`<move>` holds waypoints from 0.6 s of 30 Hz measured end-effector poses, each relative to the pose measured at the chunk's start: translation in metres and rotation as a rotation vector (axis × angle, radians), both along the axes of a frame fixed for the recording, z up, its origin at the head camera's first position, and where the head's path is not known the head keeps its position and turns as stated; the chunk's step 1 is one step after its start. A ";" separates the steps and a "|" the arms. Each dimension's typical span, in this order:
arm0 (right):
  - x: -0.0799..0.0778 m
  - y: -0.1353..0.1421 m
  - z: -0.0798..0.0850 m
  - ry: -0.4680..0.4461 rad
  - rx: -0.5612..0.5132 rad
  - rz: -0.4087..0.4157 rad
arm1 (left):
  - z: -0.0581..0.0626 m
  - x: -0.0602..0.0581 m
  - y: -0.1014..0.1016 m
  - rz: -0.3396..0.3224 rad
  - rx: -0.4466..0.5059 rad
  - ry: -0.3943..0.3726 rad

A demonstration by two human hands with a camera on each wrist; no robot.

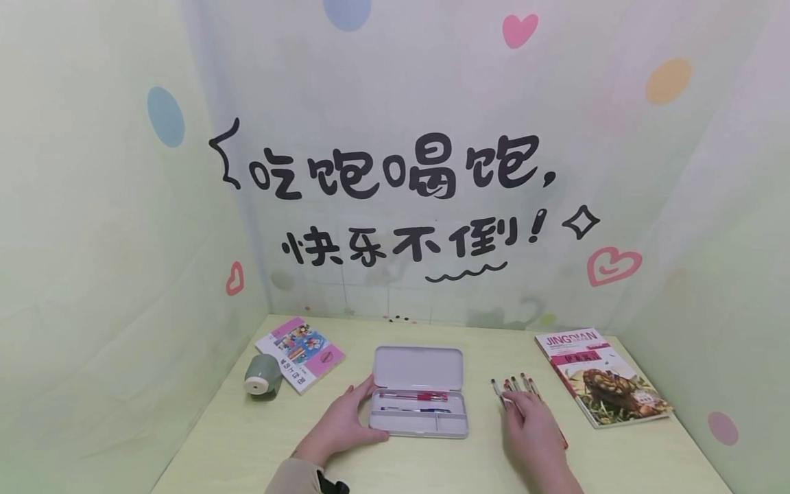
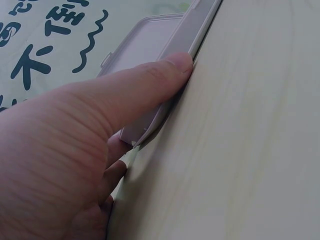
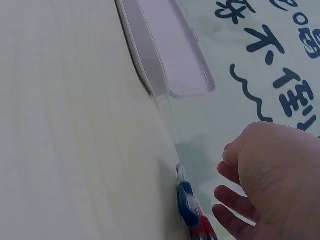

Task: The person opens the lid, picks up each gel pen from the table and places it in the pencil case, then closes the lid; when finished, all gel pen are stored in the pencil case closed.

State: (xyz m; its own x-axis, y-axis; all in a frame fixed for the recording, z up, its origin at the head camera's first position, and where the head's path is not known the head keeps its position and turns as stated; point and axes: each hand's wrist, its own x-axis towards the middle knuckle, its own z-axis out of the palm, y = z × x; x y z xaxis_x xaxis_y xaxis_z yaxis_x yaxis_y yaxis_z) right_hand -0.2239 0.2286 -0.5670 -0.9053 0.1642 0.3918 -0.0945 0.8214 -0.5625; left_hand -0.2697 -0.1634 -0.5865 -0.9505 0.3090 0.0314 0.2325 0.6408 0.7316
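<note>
An open pale lilac pencil case [image 1: 418,367] lies on the table, its lid folded back. Inside its tray are a red pen [image 1: 426,396] and a blue pen [image 1: 407,410]. My left hand [image 1: 342,422] holds the case at its left end; in the left wrist view the thumb lies on the front rim and the other fingers curve round the end. To the right, my right hand [image 1: 533,432] hovers over several loose pens [image 1: 513,385], partly covering them. In the right wrist view its fingers are loosely bent beside a blue-and-red pen end [image 3: 187,205], with nothing visible between them.
A grey-green cylindrical object with a white end [image 1: 262,376] lies at the left, against a pink-and-white booklet [image 1: 301,353]. On the right is a magazine [image 1: 601,377] with a food cover. Printed fabric walls [image 1: 395,295] enclose the table's back and sides.
</note>
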 end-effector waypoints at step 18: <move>0.007 0.053 0.003 -0.245 0.092 -0.216 | -0.003 -0.002 0.000 0.009 -0.010 -0.024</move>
State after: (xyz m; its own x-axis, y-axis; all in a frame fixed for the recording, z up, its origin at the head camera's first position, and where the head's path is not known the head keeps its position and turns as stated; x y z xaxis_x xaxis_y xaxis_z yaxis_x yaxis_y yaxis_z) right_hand -0.2173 0.2818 -0.5638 -0.9226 0.3363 0.1888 0.2159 0.8560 -0.4697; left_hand -0.2716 -0.1638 -0.5891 -0.9538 0.3004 0.0056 0.2092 0.6504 0.7303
